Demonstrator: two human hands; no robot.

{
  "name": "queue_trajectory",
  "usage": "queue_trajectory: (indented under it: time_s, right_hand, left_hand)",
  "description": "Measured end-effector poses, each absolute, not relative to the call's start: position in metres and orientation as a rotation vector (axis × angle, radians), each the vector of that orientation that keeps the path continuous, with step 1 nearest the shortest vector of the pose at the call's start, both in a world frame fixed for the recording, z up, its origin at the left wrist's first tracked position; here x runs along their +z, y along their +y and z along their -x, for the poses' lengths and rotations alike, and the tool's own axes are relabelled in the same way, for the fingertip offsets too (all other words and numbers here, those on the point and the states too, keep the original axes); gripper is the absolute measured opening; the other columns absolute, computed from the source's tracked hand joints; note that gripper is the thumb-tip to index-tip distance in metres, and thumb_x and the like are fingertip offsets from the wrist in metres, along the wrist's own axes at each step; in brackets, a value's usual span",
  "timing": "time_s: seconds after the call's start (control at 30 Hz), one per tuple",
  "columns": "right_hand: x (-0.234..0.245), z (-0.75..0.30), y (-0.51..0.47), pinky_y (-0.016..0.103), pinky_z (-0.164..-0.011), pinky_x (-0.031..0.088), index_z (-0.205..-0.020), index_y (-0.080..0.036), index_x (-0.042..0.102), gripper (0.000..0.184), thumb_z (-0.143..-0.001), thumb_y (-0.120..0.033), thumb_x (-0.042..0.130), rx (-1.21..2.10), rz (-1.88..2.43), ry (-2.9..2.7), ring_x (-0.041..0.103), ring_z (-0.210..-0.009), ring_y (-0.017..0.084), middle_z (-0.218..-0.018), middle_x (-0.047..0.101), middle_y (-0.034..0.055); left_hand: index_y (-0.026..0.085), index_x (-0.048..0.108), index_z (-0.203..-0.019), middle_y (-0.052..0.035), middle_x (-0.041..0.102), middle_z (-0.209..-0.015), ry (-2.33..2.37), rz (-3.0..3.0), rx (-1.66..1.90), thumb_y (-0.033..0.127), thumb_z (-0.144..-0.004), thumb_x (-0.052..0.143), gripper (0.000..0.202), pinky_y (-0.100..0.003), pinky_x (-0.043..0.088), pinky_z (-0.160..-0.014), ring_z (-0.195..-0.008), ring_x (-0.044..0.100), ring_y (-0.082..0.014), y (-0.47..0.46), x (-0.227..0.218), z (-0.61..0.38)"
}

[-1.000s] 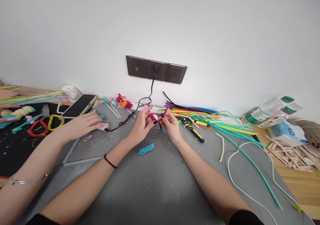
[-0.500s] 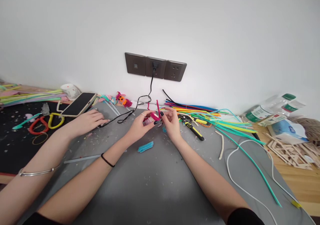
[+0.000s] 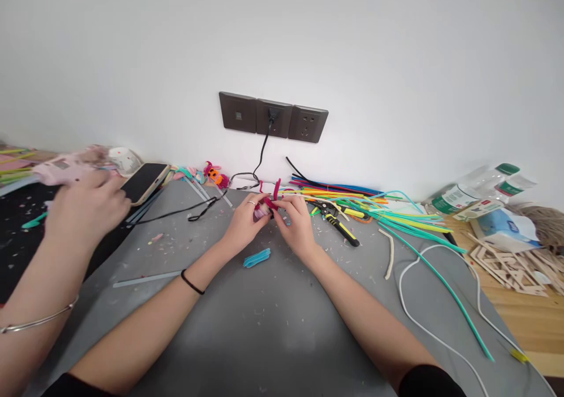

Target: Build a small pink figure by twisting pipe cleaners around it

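- The person's left hand (image 3: 242, 228) and right hand (image 3: 298, 228) are meeting at twelve o'clock on the grey mat (image 3: 273, 326), fingertips nearly touching.
- Both are pinching a magenta pipe cleaner (image 3: 276, 190). The left thumb and forefinger are pressing together where it is wrapping a small pale lump (image 3: 259, 212), and the right fingers are curling shut on it just beside them.
- One free end is sticking up above the knuckles.
- A blue scrap (image 3: 257, 258) is lying on the mat at six o'clock from the hands, close by but untouched.
- At nine o'clock a co-worker's hand (image 3: 86, 209) is gripping a pink glue gun (image 3: 66, 165), blurred, with its black cord (image 3: 176, 214) trailing across the mat towards the wall socket (image 3: 273, 117).
- Pliers (image 3: 339, 228) and a heap of coloured pipe cleaners (image 3: 374, 209) are resting at three o'clock.
- Risk, as I judge it: the grip is on the fingertips alone, so the springy wire could be unwinding and flicking the lump loose into the clutter.
- The cord is running close to the left wrist, so a tug from the gun could be jogging the work.
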State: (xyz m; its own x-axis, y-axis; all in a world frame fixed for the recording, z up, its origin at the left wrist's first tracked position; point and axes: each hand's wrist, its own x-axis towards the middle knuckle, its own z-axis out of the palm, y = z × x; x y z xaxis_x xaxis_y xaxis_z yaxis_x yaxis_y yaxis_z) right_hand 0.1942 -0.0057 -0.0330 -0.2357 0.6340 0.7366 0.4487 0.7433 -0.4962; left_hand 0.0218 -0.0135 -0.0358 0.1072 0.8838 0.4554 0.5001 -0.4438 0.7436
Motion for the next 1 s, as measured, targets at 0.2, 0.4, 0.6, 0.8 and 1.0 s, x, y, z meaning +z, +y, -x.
queue_trajectory:
  time_s: [0.2,0.4,0.6,0.8,1.0]
  right_hand:
    - [-0.0287,-0.1946,-0.0092,0.038,-0.085,0.054,-0.105,-0.025,0.068,0.014,-0.1,-0.02,0.057,0.215,0.793,-1.798,0.064,-0.098,0.022,-0.101,0.065,0.0078]
    - [-0.027,-0.1955,-0.0096,0.037,-0.084,0.053,-0.096,-0.025,0.068,0.012,-0.099,-0.019,0.058,0.274,0.783,-1.741,0.064,-0.095,0.021,-0.096,0.065,0.0065]
    - [-0.024,-0.1949,-0.01,0.039,-0.086,0.055,-0.1,-0.026,0.066,0.008,-0.098,-0.022,0.06,0.364,0.755,-1.745,0.066,-0.095,0.021,-0.098,0.068,0.0062]
    - [-0.0306,-0.1884,-0.0099,0.037,-0.087,0.06,-0.116,-0.027,0.057,0.023,-0.094,-0.027,0.064,0.607,0.757,-1.589,0.066,-0.095,0.019,-0.105,0.065,0.0065]
    - [-0.0308,-0.1875,-0.0088,0.035,-0.087,0.061,-0.109,-0.025,0.058,0.016,-0.094,-0.024,0.063,0.693,0.738,-1.532,0.063,-0.1,0.019,-0.11,0.059,0.0076]
  left_hand:
    - [0.02,0.061,-0.128,-0.0106,0.065,-0.124,1.243,-1.86,1.299,0.02,-0.084,0.064,0.044,-0.039,0.052,-0.101,-0.117,0.064,-0.025,-0.0129,-0.0355,-0.0241]
    - [0.02,0.061,-0.13,-0.0127,0.064,-0.13,1.008,-1.566,1.314,0.032,-0.085,0.068,0.047,-0.039,0.052,-0.103,-0.122,0.062,-0.0251,-0.0134,-0.036,-0.025]
    - [0.023,0.065,-0.126,-0.0102,0.07,-0.128,1.007,-1.303,1.311,0.051,-0.092,0.064,0.044,-0.037,0.054,-0.096,-0.113,0.066,-0.0232,-0.0172,-0.0296,-0.0271]
    - [0.022,0.067,-0.118,-0.0091,0.073,-0.116,1.022,-1.185,1.379,0.054,-0.088,0.07,0.044,-0.034,0.056,-0.083,-0.1,0.068,-0.0218,-0.0133,-0.0342,-0.027]
    - [0.022,0.066,-0.117,-0.0097,0.072,-0.122,0.977,-1.179,1.381,0.054,-0.088,0.07,0.043,-0.035,0.057,-0.087,-0.106,0.068,-0.0228,-0.0134,-0.0362,-0.0286]
